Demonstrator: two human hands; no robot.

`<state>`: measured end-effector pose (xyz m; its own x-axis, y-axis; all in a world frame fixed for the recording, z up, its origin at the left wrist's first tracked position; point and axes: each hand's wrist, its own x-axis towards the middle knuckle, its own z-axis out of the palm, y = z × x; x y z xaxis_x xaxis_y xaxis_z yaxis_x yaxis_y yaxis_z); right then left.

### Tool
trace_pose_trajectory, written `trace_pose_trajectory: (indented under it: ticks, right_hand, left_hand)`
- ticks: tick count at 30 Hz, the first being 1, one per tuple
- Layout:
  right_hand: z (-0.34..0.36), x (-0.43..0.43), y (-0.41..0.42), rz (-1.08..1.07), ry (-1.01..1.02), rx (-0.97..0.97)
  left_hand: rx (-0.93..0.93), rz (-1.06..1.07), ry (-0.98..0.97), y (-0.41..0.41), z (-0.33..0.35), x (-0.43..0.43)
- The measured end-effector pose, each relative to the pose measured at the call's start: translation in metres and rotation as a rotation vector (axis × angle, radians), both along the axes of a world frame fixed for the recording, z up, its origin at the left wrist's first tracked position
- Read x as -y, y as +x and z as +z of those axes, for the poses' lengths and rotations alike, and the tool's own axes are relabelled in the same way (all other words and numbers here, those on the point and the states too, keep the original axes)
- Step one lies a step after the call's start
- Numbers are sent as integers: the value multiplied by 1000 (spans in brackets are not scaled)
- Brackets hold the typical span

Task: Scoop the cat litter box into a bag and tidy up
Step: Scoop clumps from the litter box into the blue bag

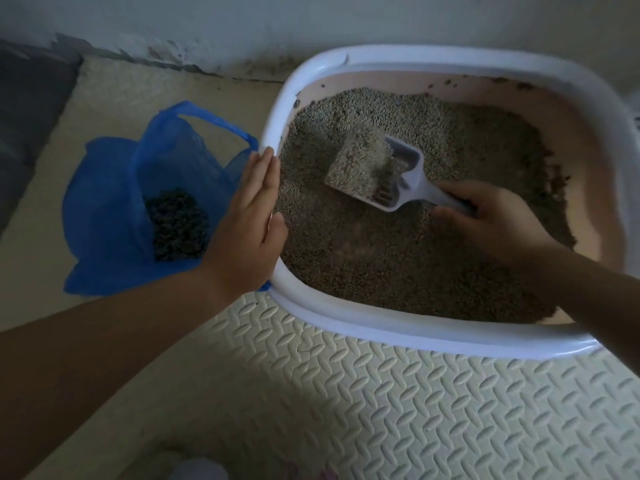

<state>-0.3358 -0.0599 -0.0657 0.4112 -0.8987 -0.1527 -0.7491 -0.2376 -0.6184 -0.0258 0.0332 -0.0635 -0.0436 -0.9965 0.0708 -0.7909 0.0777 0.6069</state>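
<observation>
The right hand (491,220) is wrapped around the handle of a pale scoop (391,174) heaped with litter, inside the litter box (346,327); the left hand (249,220) lies flat, fingers together, on the box's rim; just beyond it sits the blue bag (114,202), dark clumps inside.

Single view from my head; faces forward-down; close over litter box (346,327), my hands at arm's reach

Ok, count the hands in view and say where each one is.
2. The left hand lies flat on the litter box rim beside the blue bag. The right hand grips the scoop handle over the litter.
</observation>
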Motion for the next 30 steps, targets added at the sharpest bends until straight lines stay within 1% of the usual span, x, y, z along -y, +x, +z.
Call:
trace_pose_trajectory:
  ticks: [4, 8, 12, 17, 22, 30]
  right_hand:
    - [25, -19, -11, -73, -32, 84]
    - [43, -36, -16, -120, -123, 47]
    - [50, -41, -21, -82, -122, 46]
    - [60, -39, -31, -12, -139, -54]
    - [67, -43, -31, 29, -195, -54]
    - [76, -40, -31, 47, -194, -52]
  left_hand:
    - [11, 1, 8, 0, 1, 0]
    - [9, 10, 35, 0, 3, -1]
    - [13, 6, 46, -1, 5, -1]
    - [19, 2, 54, -2, 7, -1]
    - [40, 5, 62, -1, 6, -1]
    - [76, 7, 62, 0, 7, -1]
